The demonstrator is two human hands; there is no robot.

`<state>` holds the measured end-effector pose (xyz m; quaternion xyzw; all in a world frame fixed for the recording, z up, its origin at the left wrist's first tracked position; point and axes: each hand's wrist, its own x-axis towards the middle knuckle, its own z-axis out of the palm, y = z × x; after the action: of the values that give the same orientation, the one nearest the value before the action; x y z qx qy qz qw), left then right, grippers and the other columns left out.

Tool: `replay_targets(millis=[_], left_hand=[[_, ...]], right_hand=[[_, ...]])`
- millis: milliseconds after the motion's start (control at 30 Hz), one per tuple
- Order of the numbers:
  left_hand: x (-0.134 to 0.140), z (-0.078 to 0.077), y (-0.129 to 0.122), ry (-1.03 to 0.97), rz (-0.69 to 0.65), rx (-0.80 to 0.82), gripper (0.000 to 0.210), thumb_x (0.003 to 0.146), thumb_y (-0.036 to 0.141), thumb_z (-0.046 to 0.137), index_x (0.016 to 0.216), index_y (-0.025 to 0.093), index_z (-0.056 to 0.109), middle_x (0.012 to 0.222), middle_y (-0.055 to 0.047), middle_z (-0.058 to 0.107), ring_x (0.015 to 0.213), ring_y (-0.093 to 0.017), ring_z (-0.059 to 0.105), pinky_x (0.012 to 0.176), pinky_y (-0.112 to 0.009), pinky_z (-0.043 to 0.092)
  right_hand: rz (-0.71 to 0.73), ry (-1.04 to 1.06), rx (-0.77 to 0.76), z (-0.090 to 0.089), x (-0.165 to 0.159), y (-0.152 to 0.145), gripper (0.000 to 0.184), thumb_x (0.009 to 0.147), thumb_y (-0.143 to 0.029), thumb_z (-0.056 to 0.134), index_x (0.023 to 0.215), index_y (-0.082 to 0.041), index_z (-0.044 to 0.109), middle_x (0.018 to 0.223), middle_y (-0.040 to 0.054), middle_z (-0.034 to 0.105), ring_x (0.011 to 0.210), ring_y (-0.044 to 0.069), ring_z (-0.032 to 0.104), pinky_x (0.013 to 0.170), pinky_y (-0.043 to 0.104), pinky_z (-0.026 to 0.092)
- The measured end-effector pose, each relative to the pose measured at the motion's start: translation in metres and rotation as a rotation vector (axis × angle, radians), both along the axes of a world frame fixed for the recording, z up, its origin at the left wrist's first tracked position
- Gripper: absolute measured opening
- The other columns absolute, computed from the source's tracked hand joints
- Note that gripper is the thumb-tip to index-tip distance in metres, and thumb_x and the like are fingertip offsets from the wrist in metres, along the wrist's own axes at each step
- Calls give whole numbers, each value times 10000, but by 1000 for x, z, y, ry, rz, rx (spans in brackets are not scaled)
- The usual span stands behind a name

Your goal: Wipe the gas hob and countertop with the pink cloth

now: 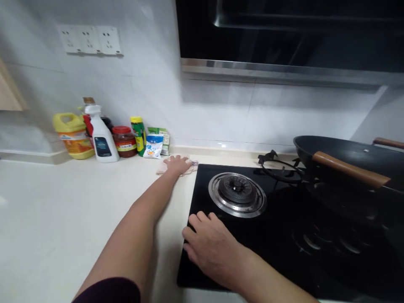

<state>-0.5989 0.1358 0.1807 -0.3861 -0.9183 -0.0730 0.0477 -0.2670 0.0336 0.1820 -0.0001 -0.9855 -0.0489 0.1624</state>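
My left hand (176, 164) reaches to the back of the counter, its fingers spread over a pale pinkish cloth (163, 168). The cloth lies partly under the palm, just left of the black gas stove (197, 189). Above the stove's left front edge is my right hand (210, 244), loosely bent, thumb a little apart from the fingers. Nothing shows in it; whether the fingertips touch the stove is hidden. A burner (237, 189) with a steel ring, without a pan support, lies beyond that hand.
Near the left hand stand small packets (153, 146), a green yellow-capped container (138, 134), a red-lidded jar (124, 141), a white spray bottle (102, 136) and a yellow jug (74, 134). A pan support (280, 170) and a wok (334, 151) sit right; a range hood (284, 38) overhangs.
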Motion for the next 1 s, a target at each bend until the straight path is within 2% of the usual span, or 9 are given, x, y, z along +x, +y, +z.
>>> replay_targets(millis=[67, 167, 233, 333, 533, 667, 800, 900, 1000], left_hand=[[3, 0, 11, -3, -30, 11, 645, 894, 678, 296, 1396, 354, 538, 1488, -138, 451, 1329, -461, 326, 1009, -729, 214], [15, -1, 8, 2, -115, 25, 620, 909, 671, 290, 1369, 358, 563, 1468, -115, 476, 1322, -438, 332, 1015, -694, 240], [27, -1, -5, 12, -181, 29, 567, 925, 635, 308, 1348, 370, 576, 1460, -87, 487, 1311, -408, 349, 1017, -666, 264], [49, -3, -38, 37, -252, 26, 489, 940, 569, 349, 1316, 375, 595, 1462, -62, 485, 1297, -373, 377, 1019, -641, 292], [108, -6, -133, 91, -355, 9, 410, 939, 519, 431, 1285, 383, 606, 1460, -41, 493, 1288, -341, 405, 1015, -597, 339], [152, -5, -214, 122, -475, 16, 375, 932, 492, 466, 1261, 399, 621, 1429, -19, 528, 1262, -322, 439, 1009, -556, 366], [188, -2, -304, 71, -574, 29, 402, 912, 487, 497, 1288, 417, 621, 1469, -3, 513, 1315, -326, 424, 1077, -544, 325], [203, 0, -363, -9, -545, 13, 414, 897, 506, 514, 1297, 466, 610, 1503, 42, 485, 1365, -330, 387, 1138, -527, 273], [202, 2, -398, -42, -497, -3, 408, 876, 521, 542, 1269, 457, 631, 1492, 36, 499, 1373, -331, 384, 1142, -513, 279]], right_hand=[[-2, -7, -8, 1, -1, 2, 172, 959, -378, 552, 968, -209, 578, 997, 55, 582, 907, 217, 493, 755, 363, 383], [24, 12, 4, -2, -4, 7, 204, 953, -413, 566, 957, -211, 601, 972, 57, 590, 905, 218, 494, 752, 360, 369], [28, 49, 22, -4, -7, 14, 227, 949, -430, 578, 930, -208, 620, 940, 56, 596, 891, 217, 500, 766, 367, 358], [-36, 165, 28, -3, -10, 31, 251, 987, -397, 531, 888, -197, 645, 921, 58, 611, 881, 207, 520, 809, 375, 336], [-224, 365, 45, 3, -6, 68, 234, 1002, -277, 485, 888, -180, 664, 928, 69, 638, 865, 193, 541, 813, 354, 320], [-301, 355, 25, -1, -1, 83, 242, 984, -267, 496, 834, -189, 669, 888, 53, 642, 819, 180, 548, 762, 334, 311], [-357, 286, -50, -7, 7, 93, 276, 974, -278, 501, 762, -197, 658, 834, 33, 635, 792, 169, 562, 709, 316, 290], [-375, 249, -110, -11, 13, 97, 299, 978, -293, 492, 746, -202, 658, 821, 28, 634, 800, 168, 574, 684, 304, 282], [-359, 240, -158, -13, 15, 97, 319, 987, -309, 469, 751, -209, 658, 828, 23, 634, 793, 163, 580, 679, 297, 286]])
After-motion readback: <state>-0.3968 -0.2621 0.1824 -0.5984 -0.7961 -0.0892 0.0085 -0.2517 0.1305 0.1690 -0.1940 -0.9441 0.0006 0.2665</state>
